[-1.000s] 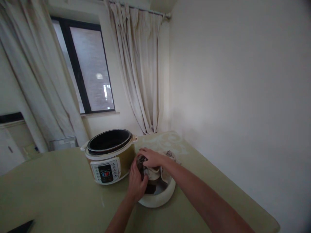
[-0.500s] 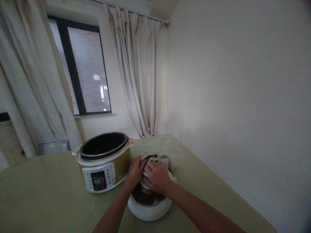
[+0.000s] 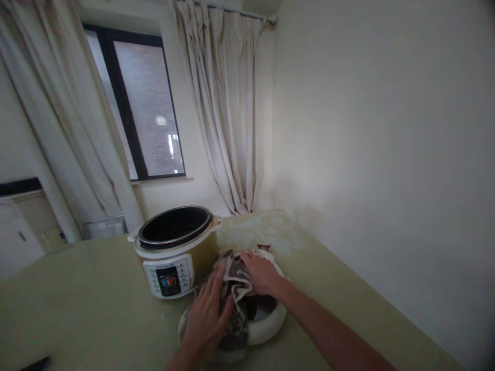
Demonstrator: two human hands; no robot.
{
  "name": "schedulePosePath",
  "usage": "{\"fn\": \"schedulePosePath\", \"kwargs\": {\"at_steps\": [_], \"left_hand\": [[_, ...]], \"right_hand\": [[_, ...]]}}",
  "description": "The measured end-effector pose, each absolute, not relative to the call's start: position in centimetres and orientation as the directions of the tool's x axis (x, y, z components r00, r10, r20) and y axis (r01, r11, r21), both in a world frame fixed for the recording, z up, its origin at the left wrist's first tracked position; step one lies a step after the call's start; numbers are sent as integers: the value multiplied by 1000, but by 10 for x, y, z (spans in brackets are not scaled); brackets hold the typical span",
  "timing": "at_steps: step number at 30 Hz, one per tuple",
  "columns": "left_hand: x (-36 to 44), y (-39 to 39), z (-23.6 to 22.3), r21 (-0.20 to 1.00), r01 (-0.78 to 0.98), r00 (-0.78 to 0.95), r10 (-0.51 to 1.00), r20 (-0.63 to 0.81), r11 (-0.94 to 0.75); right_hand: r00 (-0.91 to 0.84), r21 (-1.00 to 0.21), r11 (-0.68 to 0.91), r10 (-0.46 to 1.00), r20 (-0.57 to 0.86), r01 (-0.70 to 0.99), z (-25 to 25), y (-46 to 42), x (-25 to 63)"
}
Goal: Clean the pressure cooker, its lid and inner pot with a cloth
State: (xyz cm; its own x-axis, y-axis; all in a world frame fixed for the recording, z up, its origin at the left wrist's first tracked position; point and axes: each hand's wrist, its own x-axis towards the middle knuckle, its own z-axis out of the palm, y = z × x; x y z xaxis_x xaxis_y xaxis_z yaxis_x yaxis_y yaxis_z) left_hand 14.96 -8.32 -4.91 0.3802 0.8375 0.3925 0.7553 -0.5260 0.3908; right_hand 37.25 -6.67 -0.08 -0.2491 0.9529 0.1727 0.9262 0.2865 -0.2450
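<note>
A round lid (image 3: 266,330) with a thick white rim and a dark glossy middle lies on the table beside the pot. A brown-and-cream patterned cloth (image 3: 237,322) drapes over its near left part. My left hand (image 3: 209,309) lies on the cloth with its fingers stretched and the thumb apart. Near the middle of the lid, my right hand (image 3: 263,273) is closed on the cloth's bunched upper end; its fingertips are partly hidden. The electric pressure cooker (image 3: 168,281), white and gold with a dark inner pot, stands uncovered just behind my left hand.
A pale green table (image 3: 96,309) carries these things. A small brown scrap (image 3: 264,247) lies beyond the lid, and a dark object (image 3: 36,364) shows at the near left edge. A bare wall (image 3: 379,180) borders the right side; curtains (image 3: 228,103) hang behind.
The cloth has moved from the lid's far side to its near left. My left hand has come toward me and flattened out. The view has shifted slightly left.
</note>
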Motion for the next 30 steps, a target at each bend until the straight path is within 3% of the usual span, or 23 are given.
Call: {"fn": "schedulePosePath", "kwargs": {"at_steps": [4, 7, 12, 18, 22, 26, 30], "left_hand": [[167, -56, -29, 301, 837, 423, 889, 175, -457], [175, -41, -10, 233, 904, 328, 931, 158, -358], [178, -70, -19, 158, 918, 329, 920, 215, -365], [209, -145, -45, 115, 813, 515, 798, 313, -570], [276, -160, -56, 32, 712, 632, 660, 408, -702], [335, -155, -60, -7, 766, 593, 702, 394, -643], [319, -154, -65, 21, 698, 635, 632, 443, -716]], "right_hand": [[-255, -181, 278, 957, 140, 943, 9, -62, 365], [-225, -172, 250, 963, 152, 953, 11, -59, 360], [-189, -156, 211, 972, 141, 965, 11, -56, 356], [-142, -148, 162, 981, 135, 976, 12, -55, 351], [-175, -132, 195, 974, 147, 972, 16, -55, 352], [-245, -91, 255, 964, 108, 963, 23, -53, 357], [-292, -66, 298, 952, 88, 952, 26, -51, 361]]}}
